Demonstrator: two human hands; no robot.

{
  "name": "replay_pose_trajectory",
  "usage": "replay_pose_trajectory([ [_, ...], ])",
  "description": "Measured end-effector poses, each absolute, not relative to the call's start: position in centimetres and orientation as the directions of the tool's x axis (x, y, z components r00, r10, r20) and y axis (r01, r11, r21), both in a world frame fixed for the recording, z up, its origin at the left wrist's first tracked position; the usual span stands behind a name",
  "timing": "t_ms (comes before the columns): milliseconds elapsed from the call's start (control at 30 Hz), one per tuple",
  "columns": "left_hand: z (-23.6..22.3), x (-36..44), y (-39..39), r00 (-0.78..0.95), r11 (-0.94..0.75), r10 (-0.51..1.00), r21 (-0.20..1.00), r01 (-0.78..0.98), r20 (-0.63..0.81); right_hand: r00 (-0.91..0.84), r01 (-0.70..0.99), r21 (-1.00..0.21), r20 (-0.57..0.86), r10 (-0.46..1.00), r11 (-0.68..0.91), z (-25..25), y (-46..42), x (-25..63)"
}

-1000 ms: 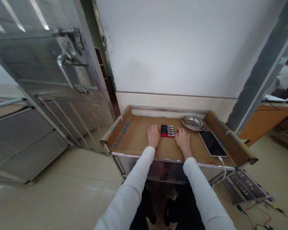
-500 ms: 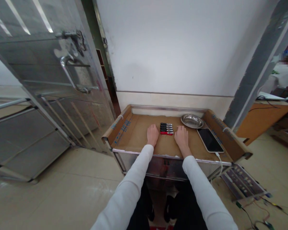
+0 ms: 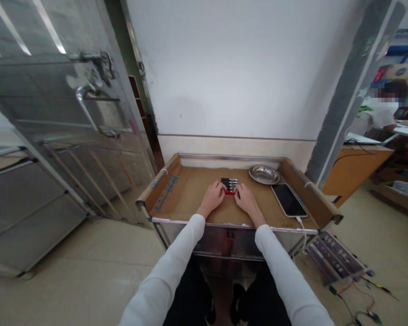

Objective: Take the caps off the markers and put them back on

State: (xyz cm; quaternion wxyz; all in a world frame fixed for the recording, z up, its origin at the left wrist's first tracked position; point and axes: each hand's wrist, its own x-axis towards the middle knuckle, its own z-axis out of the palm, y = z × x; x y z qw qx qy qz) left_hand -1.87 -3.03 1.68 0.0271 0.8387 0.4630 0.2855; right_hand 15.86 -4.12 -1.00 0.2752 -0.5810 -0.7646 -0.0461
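Observation:
Several black markers (image 3: pixel 229 182) lie side by side in a stack-like row on the brown cardboard top of a cart (image 3: pixel 187 199). Nearest me in that row is a red marker (image 3: pixel 229 192). At its left end are the curled fingers of my left hand (image 3: pixel 212 198), closed on it. My right hand (image 3: pixel 246 199) has its fingers closed at the right end of the same marker. Both hands rest low over the cardboard, and the fingertips are partly hidden.
A round metal dish (image 3: pixel 264 174) sits at the back right. In front of it lies a phone (image 3: pixel 289 200) with a white cable (image 3: pixel 302 226). Raised cardboard sides flank the cart top. A metal door (image 3: pixel 98 108) stands to the left; a person (image 3: pixel 384 111) is far right.
Both hands have moved inward and nearer the row's front, from beside the markers onto the ends of the red one. The whole view has shifted slightly.

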Motion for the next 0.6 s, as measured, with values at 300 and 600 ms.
replay_pose_trajectory([
  [300,1.6,-1.9,-3.2,0.49,-0.606,0.786,0.316,0.73,0.376,-0.153,0.912,-0.27,0.475,0.866,0.309,-0.8,-4.4,15.8],
  [600,1.1,-1.6,-2.3,0.268,-0.39,0.865,0.231,0.891,0.425,0.098,0.969,-0.247,0.45,0.888,0.018,-1.3,-4.1,16.1],
])
